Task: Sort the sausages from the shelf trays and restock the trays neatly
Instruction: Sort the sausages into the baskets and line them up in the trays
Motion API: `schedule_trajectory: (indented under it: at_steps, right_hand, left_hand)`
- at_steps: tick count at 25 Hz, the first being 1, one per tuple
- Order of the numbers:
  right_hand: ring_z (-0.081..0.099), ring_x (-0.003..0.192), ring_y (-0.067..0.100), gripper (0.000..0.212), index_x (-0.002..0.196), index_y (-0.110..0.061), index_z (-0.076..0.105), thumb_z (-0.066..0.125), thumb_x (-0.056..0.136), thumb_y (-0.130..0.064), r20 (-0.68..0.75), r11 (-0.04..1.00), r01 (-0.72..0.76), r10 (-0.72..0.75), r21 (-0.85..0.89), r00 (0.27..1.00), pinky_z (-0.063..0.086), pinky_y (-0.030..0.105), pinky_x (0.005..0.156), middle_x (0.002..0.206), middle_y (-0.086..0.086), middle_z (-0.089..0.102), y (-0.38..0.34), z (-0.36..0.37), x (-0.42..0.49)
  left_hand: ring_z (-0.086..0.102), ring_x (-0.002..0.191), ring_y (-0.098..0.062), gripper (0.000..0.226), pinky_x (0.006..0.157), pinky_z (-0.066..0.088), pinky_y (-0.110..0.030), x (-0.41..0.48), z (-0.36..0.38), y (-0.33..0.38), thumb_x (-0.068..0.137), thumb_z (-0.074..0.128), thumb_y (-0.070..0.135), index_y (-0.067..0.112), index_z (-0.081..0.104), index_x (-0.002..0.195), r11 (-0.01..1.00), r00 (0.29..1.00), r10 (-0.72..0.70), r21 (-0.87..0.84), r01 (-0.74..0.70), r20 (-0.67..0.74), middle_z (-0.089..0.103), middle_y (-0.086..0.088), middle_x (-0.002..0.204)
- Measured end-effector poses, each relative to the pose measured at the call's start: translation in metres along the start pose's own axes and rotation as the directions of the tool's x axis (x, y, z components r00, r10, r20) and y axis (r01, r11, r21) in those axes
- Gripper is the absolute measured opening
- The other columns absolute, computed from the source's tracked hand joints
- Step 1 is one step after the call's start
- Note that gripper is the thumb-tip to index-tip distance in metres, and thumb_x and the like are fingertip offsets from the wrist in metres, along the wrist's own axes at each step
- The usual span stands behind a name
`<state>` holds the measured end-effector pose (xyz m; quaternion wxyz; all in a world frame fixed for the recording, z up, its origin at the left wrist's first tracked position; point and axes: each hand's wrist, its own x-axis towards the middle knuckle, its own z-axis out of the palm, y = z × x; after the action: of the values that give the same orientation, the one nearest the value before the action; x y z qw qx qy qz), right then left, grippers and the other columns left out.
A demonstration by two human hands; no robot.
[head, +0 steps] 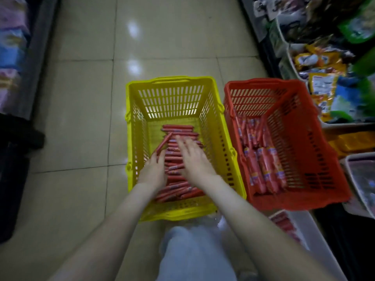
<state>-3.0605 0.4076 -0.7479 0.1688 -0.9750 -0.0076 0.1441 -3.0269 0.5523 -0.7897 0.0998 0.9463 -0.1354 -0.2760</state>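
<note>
Left grip pinches one tilted sausage in the yellow basket w/ thin sausages, right grip lies flat & loose on them; fat ones in red basket, labels too blurry.

Floor is showing glossy beige tiles with thin dark grout lines, running up the aisle. Two soft white light reflections are glaring on the tiles near top centre. Left shelf is standing along the aisle edge, grey front, with blurred pink, blue and purple packs sitting on it. Right shelf is holding orange, green and blue snack packets, all blurry. Lighting is looking dim overall.
</note>
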Motion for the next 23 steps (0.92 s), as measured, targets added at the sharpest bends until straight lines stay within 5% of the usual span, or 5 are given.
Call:
schedule_trajectory:
  at_steps: [4, 8, 13, 17, 23]
  right_hand:
    - [-0.013, 0.147, 0.024, 0.091, 0.149, -0.027, -0.018, 0.052, 0.092, -0.022, 0.179, 0.958, 0.046, 0.006, -0.282, 0.984, -0.005, 0.046, 0.116, 0.160, 0.004, -0.013, 0.026, 0.084, 0.067]
    - [-0.017, 0.145, 0.028, 0.080, 0.149, -0.030, -0.018, 0.044, 0.097, -0.025, 0.443, 0.918, 0.106, 0.082, -0.383, 0.893, -0.004, 0.052, 0.115, 0.157, 0.007, -0.023, 0.050, 0.134, 0.095]
    - [0.002, 0.146, 0.031, 0.129, 0.149, -0.014, -0.016, 0.083, 0.069, -0.030, 0.383, 0.912, 0.089, 0.078, -0.400, 0.920, 0.017, 0.046, 0.115, 0.159, 0.012, -0.002, 0.054, 0.127, 0.120]
    - [0.022, 0.137, 0.030, 0.114, 0.149, -0.005, 0.005, 0.081, 0.070, -0.037, 0.355, 0.926, 0.025, 0.119, -0.376, 0.927, 0.021, 0.041, 0.112, 0.147, 0.014, 0.023, 0.061, 0.133, 0.108]
    - [0.034, 0.129, 0.028, 0.087, 0.143, -0.008, 0.021, 0.072, 0.077, -0.030, 0.325, 0.953, -0.016, 0.119, -0.304, 0.938, 0.023, 0.040, 0.110, 0.138, 0.011, 0.037, 0.067, 0.139, 0.102]
  left_hand:
    - [-0.002, 0.147, -0.029, 0.106, 0.117, 0.012, -0.051, 0.070, 0.047, -0.016, 0.084, 0.067, 0.033, 0.017, -0.013, 0.151, 0.972, 0.986, -0.026, 0.234, -0.014, 0.167, -0.010, -0.013, 0.159]
    - [-0.010, 0.147, -0.027, 0.103, 0.117, 0.000, -0.053, 0.096, 0.092, -0.020, 0.089, 0.060, 0.042, 0.008, -0.016, 0.150, 0.883, 0.952, -0.014, 0.450, -0.131, 0.306, -0.019, -0.013, 0.158]
    - [0.025, 0.139, -0.033, 0.086, 0.112, 0.026, -0.042, 0.095, 0.103, -0.012, 0.095, 0.050, 0.027, 0.004, -0.013, 0.149, 0.946, 0.981, -0.018, 0.321, -0.045, 0.192, -0.003, -0.019, 0.158]
    - [0.022, 0.140, -0.029, 0.069, 0.114, 0.020, -0.041, 0.090, 0.112, -0.010, 0.098, 0.038, 0.018, 0.005, -0.006, 0.150, 0.932, 0.997, -0.011, 0.361, -0.019, 0.081, 0.008, -0.016, 0.156]
    - [-0.012, 0.146, -0.030, 0.070, 0.118, -0.003, -0.049, 0.090, 0.114, -0.009, 0.099, 0.032, 0.013, 0.005, -0.016, 0.148, 0.901, 0.998, 0.032, 0.430, -0.054, 0.057, -0.013, -0.014, 0.159]
